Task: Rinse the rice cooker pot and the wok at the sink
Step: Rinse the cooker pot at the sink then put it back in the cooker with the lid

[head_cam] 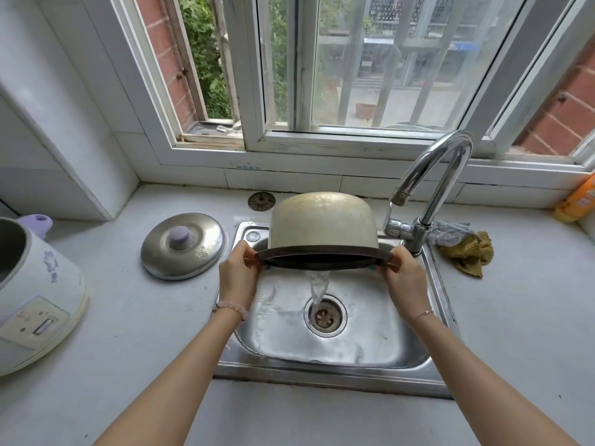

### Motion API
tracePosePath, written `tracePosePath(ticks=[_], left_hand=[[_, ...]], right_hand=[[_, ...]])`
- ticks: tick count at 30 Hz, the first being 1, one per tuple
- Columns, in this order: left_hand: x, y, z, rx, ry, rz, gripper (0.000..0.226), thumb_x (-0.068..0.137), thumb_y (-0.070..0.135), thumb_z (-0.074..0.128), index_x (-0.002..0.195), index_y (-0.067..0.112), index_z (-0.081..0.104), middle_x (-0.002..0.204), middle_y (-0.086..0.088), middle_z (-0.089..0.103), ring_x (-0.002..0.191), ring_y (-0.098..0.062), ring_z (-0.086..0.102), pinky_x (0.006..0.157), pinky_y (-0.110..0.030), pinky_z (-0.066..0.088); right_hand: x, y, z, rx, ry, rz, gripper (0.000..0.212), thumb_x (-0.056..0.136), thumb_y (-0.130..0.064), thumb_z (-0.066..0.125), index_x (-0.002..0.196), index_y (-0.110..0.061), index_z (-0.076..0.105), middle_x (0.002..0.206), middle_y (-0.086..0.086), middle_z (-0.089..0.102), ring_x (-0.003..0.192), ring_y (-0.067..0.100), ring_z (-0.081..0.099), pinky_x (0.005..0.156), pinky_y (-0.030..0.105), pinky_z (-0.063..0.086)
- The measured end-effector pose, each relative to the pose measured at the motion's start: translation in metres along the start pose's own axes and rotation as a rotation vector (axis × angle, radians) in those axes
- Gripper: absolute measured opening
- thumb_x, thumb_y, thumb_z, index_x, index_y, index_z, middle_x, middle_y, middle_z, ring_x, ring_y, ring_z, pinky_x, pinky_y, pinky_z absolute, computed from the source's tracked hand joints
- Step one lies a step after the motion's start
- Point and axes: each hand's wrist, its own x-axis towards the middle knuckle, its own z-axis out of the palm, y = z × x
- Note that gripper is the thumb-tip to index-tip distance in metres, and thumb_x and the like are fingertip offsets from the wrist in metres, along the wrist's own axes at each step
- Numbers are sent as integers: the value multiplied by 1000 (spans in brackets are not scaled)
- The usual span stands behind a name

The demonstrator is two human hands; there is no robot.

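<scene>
Pale metal pot tipped over steel sink.
My left hand and right hand grip its rim so water pours out.

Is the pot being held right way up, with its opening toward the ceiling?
No, the rice cooker pot is tipped over with its base up, and water pours from its rim into the sink.

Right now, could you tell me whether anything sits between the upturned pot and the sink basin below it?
Nothing visible does: only water falls from the pot into the sink. The left hand and right hand hold its rim.
</scene>
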Motion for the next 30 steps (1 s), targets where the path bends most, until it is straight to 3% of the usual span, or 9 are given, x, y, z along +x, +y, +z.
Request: tracePosePath(ticks=[5,8,11,13,15,19,24,27,30], left_hand=[[-7,-3,-3,-9,14,3,46,76,-4,69,59,24,38,60,6,54,61,-16,51,52,-14,35],[-15,-11,-4,5,10,-4,46,77,-4,69,59,24,37,59,5,52,58,-13,49,50,-14,33],[-19,-12,-7,6,11,21,48,76,-3,70,60,26,35,58,5,50,56,-15,46,49,-15,32],[-19,-12,-9,14,1,32,47,76,0,71,61,26,35,59,3,51,55,-11,45,49,-15,31],[-21,-14,-9,9,-23,15,46,75,0,73,62,25,36,65,-4,57,62,-20,54,55,-22,38],[-17,-12,-10,45,-7,73,39,79,-5,66,66,20,38,68,-7,57,66,-29,56,53,-27,37],[-19,-20,-15,87,-15,104,33,78,-5,65,74,15,39,70,-14,62,68,-34,60,60,-45,50],[-25,-17,-15,71,-11,60,29,79,-1,66,75,13,41,73,-14,64,69,-32,59,60,-39,47],[-24,-6,-19,-6,-29,-43,25,78,3,69,76,11,46,79,-9,64,71,-21,57,55,-17,41]], right_hand=[[-3,-2,-1,-10,35,-42,40,83,-3,65,63,-25,38,55,-9,45,52,7,38,49,13,33],[-7,2,-1,-65,-19,-61,31,83,1,63,67,-17,43,56,-8,47,52,9,41,52,25,33],[-8,2,-3,-98,-8,-79,36,83,1,63,66,-21,39,54,-7,44,50,9,38,49,19,30],[-10,4,-3,-125,-32,-98,32,83,0,63,67,-18,42,55,-4,46,51,15,41,50,22,32],[-12,6,-3,-151,-54,-93,28,82,1,63,69,-14,43,55,-2,46,54,22,43,52,32,33],[-9,-3,-6,-185,-14,-146,35,81,2,65,69,-19,40,53,-10,43,49,8,39,47,19,25],[-13,4,-3,-195,-69,-166,21,80,-3,68,74,-7,48,63,8,60,59,30,54,50,32,34],[-13,2,-4,-172,-68,-156,23,80,-5,70,73,-11,48,63,1,57,60,28,55,53,31,34],[-8,-4,-8,-102,-86,-83,29,77,-8,74,72,-19,48,69,-3,60,66,20,59,62,31,43]])
